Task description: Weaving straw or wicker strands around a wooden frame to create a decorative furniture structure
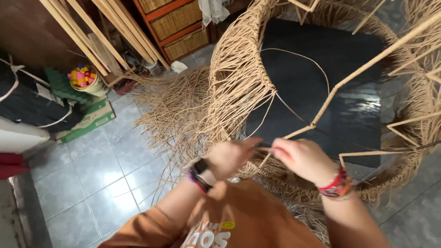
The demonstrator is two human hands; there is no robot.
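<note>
Tan rattan strands (239, 82) are wrapping the round chair frame (367, 69); the left hand (229, 158) and right hand (301, 158) are pinching one strand (271, 149) between them at the rim.

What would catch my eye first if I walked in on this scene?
Probably the big round woven frame of tan cord filling the middle and right, with loose strands spilling onto the grey tiled floor at its left. At the near rim, the left hand and right hand meet, pinching a strand. Far left, a small tub of bright coloured pieces stands out.
</note>
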